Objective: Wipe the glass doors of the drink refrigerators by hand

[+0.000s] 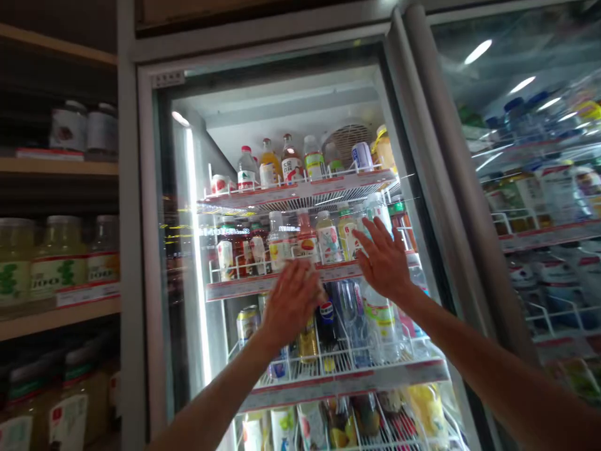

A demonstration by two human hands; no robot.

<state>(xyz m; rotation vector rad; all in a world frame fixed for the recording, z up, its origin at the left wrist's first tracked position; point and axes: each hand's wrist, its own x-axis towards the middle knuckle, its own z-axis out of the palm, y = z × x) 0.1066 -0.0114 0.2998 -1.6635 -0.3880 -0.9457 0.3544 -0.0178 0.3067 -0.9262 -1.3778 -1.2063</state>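
Observation:
Both arms reach up toward the glass door (181, 351) of a lit drinks fridge. My left hand (291, 304) is in front of the middle shelves, its fingers bent and close together. A pale edge shows by its fingertips, too blurred to name. Higher and to the right, my right hand (385, 257) has its fingers spread, with nothing seen in it. Whether either hand touches the glass cannot be told. Behind the hands stand a bottle with a pink cap (246, 169), a dark Pepsi bottle (327, 316) and a large clear bottle (380, 319).
A thick metal door post (451, 188) runs down the right side, with a second glass-fronted fridge (539, 194) beyond it. Wooden shelves (59, 166) holding jars (61, 250) are on the left. Light reflections lie across the glass.

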